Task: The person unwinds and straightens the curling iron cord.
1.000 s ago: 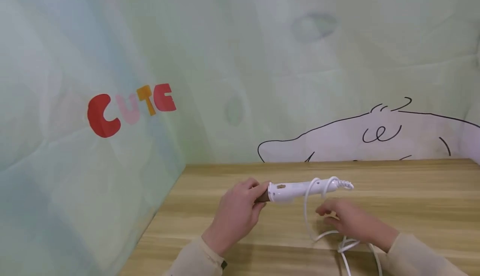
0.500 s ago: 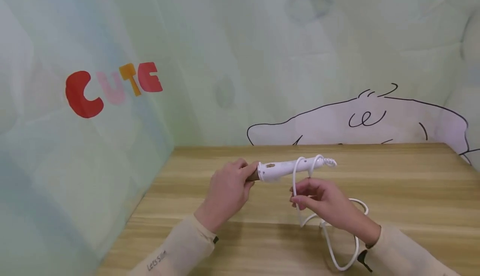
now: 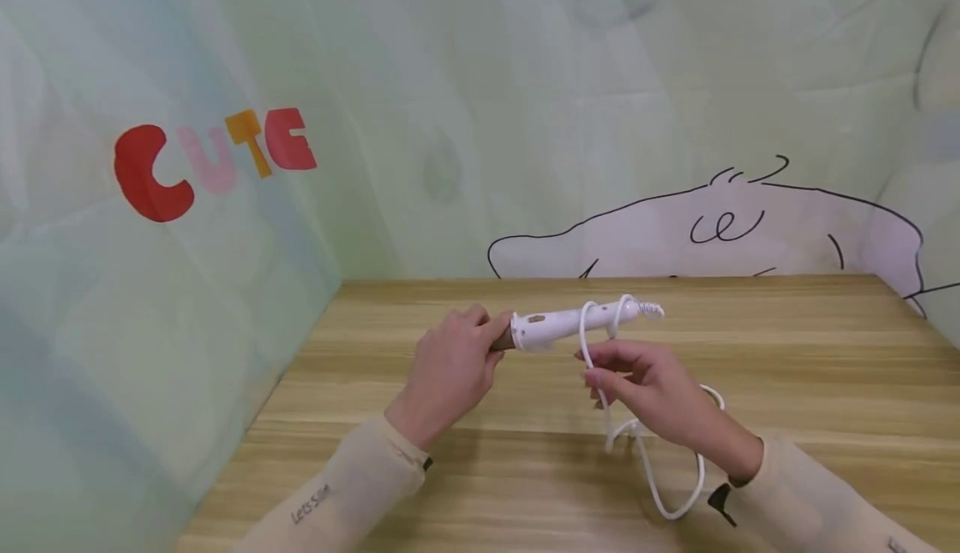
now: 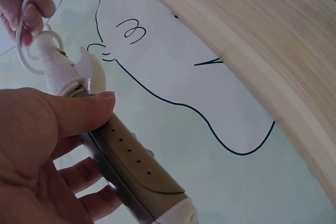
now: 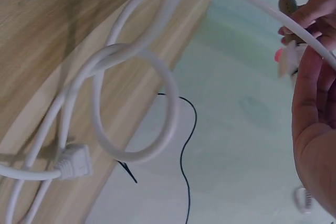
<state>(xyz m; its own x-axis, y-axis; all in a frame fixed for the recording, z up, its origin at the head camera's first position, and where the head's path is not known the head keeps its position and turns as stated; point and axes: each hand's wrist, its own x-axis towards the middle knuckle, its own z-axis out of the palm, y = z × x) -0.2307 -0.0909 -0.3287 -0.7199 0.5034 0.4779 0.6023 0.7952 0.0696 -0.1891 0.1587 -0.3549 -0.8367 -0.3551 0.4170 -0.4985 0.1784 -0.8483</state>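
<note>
A white-handled curling iron [image 3: 551, 329] is held above the table, tilted slightly up to the right. My left hand [image 3: 452, 365] grips its brown barrel [image 4: 137, 156], thumb on top, close to the white clamp lever [image 4: 92, 71]. The white cord [image 3: 587, 332] loops around the handle's far end. Just below that end, my right hand [image 3: 660, 386] pinches the cord between thumb and fingers. From there the cord hangs in a loose loop with a knot-like crossing, large in the right wrist view. A white plug [image 5: 74, 162] shows among the loops.
The wood-grain table [image 3: 420, 495] stretches under both hands. Printed cloth walls rise at its back and left, with coloured letters [image 3: 153, 173] on the left one and a line-drawn figure [image 3: 720, 236] at the back.
My right hand has moved up to the cord beneath the handle and taken hold of it. My left hand keeps its grip on the curling iron. The head view has tilted down somewhat.
</note>
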